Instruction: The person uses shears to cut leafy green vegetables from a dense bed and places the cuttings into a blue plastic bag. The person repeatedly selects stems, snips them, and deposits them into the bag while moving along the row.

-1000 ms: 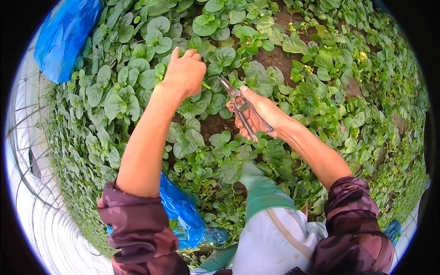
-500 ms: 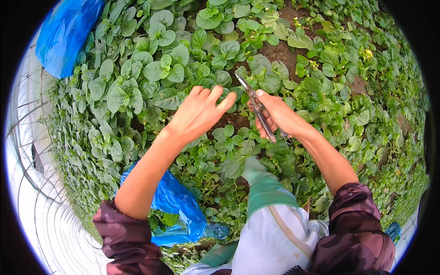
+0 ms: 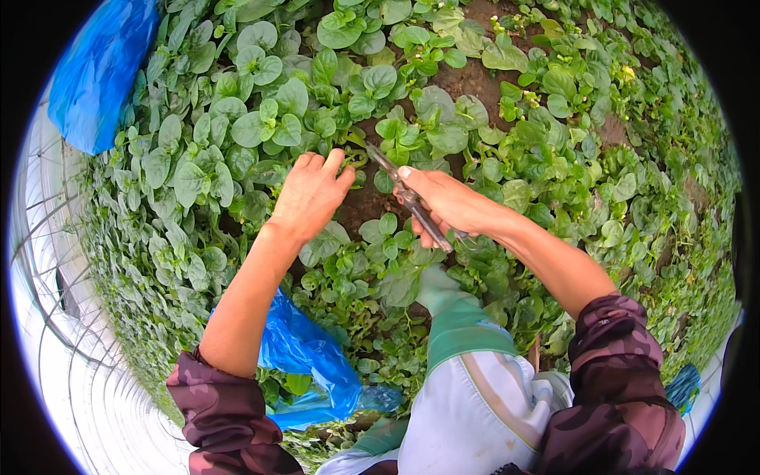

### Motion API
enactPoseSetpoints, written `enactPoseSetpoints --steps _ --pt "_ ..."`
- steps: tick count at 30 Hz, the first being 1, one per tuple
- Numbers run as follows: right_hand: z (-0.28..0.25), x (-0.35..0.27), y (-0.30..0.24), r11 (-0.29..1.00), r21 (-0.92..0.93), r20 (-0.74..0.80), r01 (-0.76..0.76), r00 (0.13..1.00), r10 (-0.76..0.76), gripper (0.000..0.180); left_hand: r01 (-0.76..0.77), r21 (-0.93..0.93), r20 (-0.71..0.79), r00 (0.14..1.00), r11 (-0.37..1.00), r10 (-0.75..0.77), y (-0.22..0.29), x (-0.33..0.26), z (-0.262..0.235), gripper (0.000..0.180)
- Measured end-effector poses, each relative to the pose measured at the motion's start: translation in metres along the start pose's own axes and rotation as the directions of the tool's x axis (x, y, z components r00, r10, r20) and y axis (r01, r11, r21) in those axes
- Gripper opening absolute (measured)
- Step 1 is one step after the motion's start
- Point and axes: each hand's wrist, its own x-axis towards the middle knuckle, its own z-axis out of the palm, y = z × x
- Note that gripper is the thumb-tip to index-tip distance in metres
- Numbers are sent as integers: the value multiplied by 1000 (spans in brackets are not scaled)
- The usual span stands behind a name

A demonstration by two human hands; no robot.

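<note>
My left hand (image 3: 310, 194) is down among the green leafy plants (image 3: 267, 119), back of the hand up. Its fingers are curled in at the leaves and the fingertips are hidden, so what they hold cannot be made out. Just to its right, my right hand (image 3: 443, 198) grips a pair of worn metal garden shears (image 3: 413, 201), thumb on top and fingers wrapped beneath. The blade tips point up and left, toward the stems close beside my left hand. Bare brown soil (image 3: 366, 198) shows between the two hands.
An open blue plastic bag (image 3: 313, 356) with green leaves inside lies below my left forearm. Another blue plastic sheet or bag (image 3: 103, 75) is at the far left. My green-booted leg (image 3: 467, 328) stands among the plants. Wire mesh and white sheeting (image 3: 87, 380) edge the left side.
Both hands have moved left. My left hand has gone in at the leaves with its fingers curled, and the shears in my right hand have come closer to the stems beside it.
</note>
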Motion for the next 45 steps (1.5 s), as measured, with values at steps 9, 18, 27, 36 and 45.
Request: enactPoseSetpoints --steps 9,18,27,36,45 --pt "0 46 8 993 -48 143 -107 983 113 69 -39 -51 -67 997 998 36 -14 -7 -1 44" --pt "-5 29 3 999 -19 53 -38 998 39 59 -103 -140 -168 983 985 79 -15 -16 -8 46" --pt "-9 22 -2 993 115 72 40 996 -49 65 -48 -20 -214 976 999 42 -10 -45 -19 39" --pt "11 41 -19 996 -54 134 66 989 -59 60 -17 55 -43 999 998 19 -19 2 -30 21" --pt "3 52 -23 994 -40 129 103 987 -97 68 31 13 -159 987 999 -29 -32 -24 -6 22"
